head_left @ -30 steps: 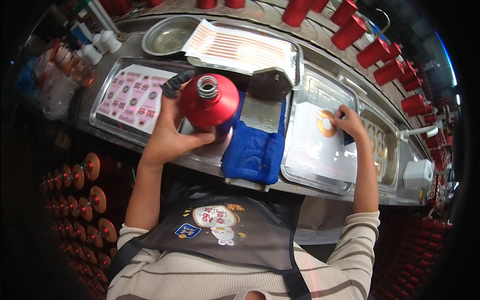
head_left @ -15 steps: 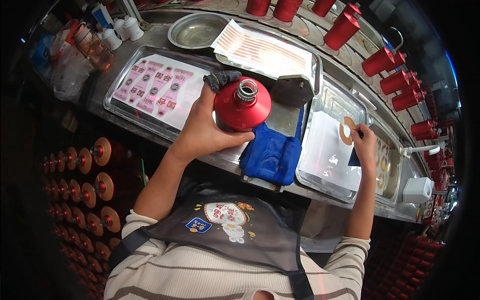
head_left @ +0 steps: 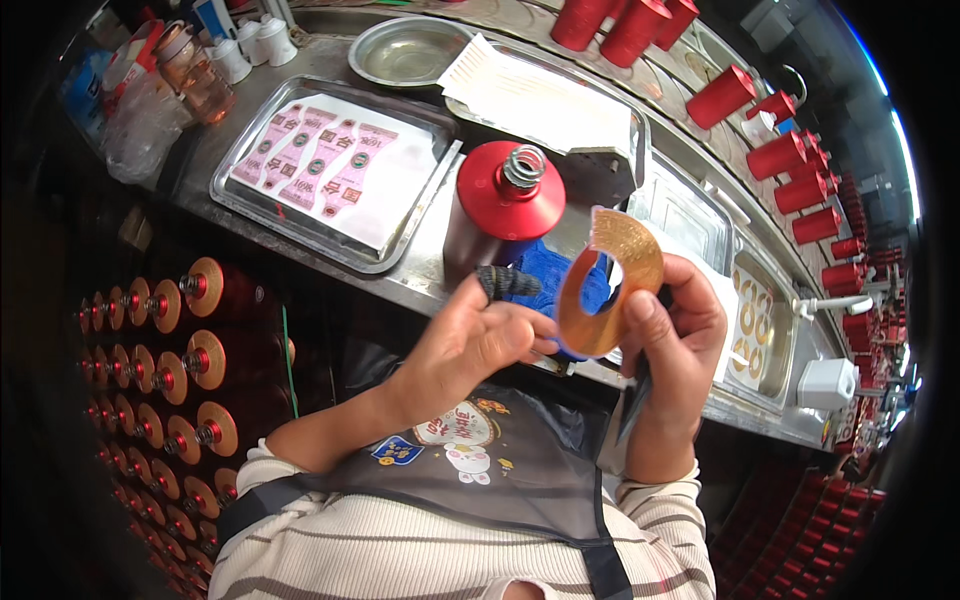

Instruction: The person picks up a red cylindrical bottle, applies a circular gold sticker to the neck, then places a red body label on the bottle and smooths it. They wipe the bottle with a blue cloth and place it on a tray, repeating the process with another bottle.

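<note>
My right hand (head_left: pixel 680 335) pinches a C-shaped gold label (head_left: pixel 622 255) between thumb and fingers, holding it up over the counter's front edge. A dark flat piece (head_left: pixel 637 400) shows below that palm; its kind is unclear. My left hand (head_left: pixel 470 345) has its fingers stretched toward the label's left edge; whether they touch it I cannot tell. A dark cover sits on one of its fingers. Just beyond stands a red bottle (head_left: pixel 512 205) with a bare glass neck, upright and held by neither hand. Beside it lies a blue cloth-covered rest (head_left: pixel 545 275), partly hidden by the label.
At left, a metal tray (head_left: pixel 385 262) holds pink printed labels. Behind are a metal bowl (head_left: pixel 410 52) and a striped sheet (head_left: pixel 535 90). To the right, another tray (head_left: pixel 790 345) holds gold ring labels. Red bottles (head_left: pixel 780 155) line the conveyor; capped ones (head_left: pixel 205 360) stand lower left.
My left hand has let go of the red bottle, which now stands on the counter, and moved nearer me. My right hand has brought the gold label from the right-hand tray to the middle.
</note>
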The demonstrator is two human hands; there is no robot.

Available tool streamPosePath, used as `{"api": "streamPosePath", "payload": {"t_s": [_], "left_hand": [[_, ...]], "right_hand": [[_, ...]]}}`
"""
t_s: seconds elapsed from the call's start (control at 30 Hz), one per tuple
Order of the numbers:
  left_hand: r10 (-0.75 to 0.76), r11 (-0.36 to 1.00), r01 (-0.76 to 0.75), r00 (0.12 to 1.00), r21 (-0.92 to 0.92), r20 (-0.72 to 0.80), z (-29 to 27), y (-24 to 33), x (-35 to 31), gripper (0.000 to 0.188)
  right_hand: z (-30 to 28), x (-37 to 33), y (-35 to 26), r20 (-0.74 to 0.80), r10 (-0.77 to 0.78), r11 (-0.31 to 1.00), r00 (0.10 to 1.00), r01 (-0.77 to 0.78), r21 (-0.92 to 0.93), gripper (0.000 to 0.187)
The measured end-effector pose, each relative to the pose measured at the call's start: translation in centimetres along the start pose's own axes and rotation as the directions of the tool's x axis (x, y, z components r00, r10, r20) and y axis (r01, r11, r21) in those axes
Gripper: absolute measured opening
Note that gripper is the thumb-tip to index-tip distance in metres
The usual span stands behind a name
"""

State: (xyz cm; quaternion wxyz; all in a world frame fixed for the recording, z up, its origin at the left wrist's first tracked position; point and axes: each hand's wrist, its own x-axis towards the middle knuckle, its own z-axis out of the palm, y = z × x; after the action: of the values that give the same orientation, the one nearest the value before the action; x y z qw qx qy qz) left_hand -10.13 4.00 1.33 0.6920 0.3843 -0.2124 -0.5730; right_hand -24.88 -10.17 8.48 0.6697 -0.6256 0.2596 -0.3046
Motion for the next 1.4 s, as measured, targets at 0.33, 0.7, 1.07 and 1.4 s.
{"api": "streamPosePath", "payload": {"t_s": [0.33,0.7,1.07,1.4], "left_hand": [[0.611,0.790,-0.560,0.757,0.251,-0.234,0.6,3.0,2.7,0.037],[0.695,0.668,-0.449,0.662,0.594,-0.281,-1.5,0.8,5.5,0.053],[0.433,0.894,-0.430,0.901,0.127,0.004,-2.9,2.0,7.2,0.068],[0.471,0.879,-0.459,0.879,0.127,-0.079,-1.6,0.5,6.4,0.071]], "right_hand": [[2.3,2.8,2.5,-0.017,-0.307,0.943,0.952,0.302,-0.142,0.035],[1.1,9.5,4.5,0.009,-0.030,1.000,1.000,0.030,-0.001,0.046],[3.6,5.6,5.5,-0.046,-0.148,0.989,0.988,0.149,0.017,0.076],[2.3,6.4,5.1,0.059,-0.156,0.987,0.986,0.153,0.050,0.081]]}}
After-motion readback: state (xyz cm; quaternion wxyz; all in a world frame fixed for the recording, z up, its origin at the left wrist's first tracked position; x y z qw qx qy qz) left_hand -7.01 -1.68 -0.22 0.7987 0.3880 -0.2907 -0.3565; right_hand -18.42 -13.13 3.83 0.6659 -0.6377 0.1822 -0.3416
